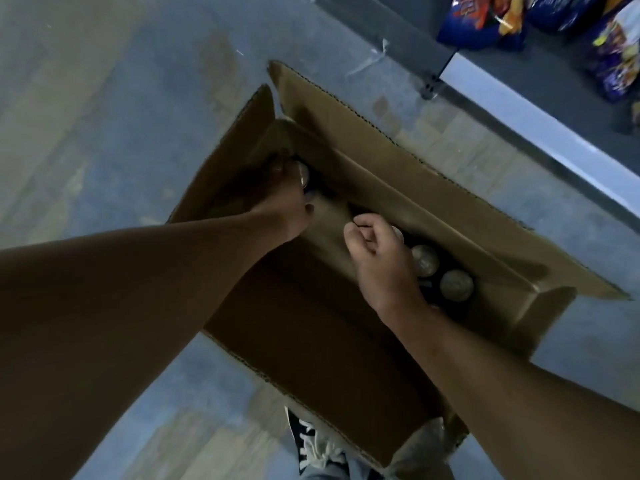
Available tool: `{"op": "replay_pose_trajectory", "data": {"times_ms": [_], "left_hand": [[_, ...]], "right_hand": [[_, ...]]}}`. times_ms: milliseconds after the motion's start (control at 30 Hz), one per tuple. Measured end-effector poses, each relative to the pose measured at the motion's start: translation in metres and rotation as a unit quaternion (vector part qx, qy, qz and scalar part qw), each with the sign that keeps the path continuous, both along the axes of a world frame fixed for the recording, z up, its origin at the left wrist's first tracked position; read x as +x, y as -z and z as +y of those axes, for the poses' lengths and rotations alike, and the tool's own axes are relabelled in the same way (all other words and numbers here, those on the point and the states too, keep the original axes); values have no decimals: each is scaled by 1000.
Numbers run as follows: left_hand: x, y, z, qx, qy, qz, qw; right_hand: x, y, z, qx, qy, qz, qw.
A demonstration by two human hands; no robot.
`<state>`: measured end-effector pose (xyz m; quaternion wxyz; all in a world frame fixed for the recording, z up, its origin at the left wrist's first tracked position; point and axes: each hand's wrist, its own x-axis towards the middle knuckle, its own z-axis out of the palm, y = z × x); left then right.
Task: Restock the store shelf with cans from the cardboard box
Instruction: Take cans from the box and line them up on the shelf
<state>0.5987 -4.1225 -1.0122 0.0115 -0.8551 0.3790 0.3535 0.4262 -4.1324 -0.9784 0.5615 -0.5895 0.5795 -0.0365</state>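
Right now both of your hands are down inside the open brown cardboard box (398, 188), which sits on the blue-grey floor (104, 98) with its flaps spread.

Your left hand (285, 202) reaches into the far-left corner, and its fingers wrap a silver-topped metal can (302, 173). Only a sliver of that lid shows past the hand, and the fingertips are lost in shadow and blur.

Your right hand (377, 261) is curled over a second silver-topped can (398, 233) by the box's right wall. It hides nearly all of the can, so just an edge of the rim shows.

Just right of that hand, two more round can lids (425, 259) stand in a row along the same wall. Their bodies are too dark to make out. The rest of the box floor lies in deep shadow.

At the far right, a dark grey store shelf (540, 53) carries blue and orange snack bags (485, 26), cut off by the frame edge. At the near edge, a black-and-white laced shoe (308, 441) pokes out beside the box, partly covered by its near flap.
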Motion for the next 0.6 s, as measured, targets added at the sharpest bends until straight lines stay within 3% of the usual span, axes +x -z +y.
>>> {"op": "replay_pose_trajectory", "data": {"times_ms": [400, 600], "left_hand": [[1, 49, -20, 57, 102, -148, 982], [10, 48, -14, 45, 113, -127, 984]], "right_hand": [[-15, 36, -3, 25, 19, -8, 999], [-24, 34, -1, 23, 22, -5, 999]]}}
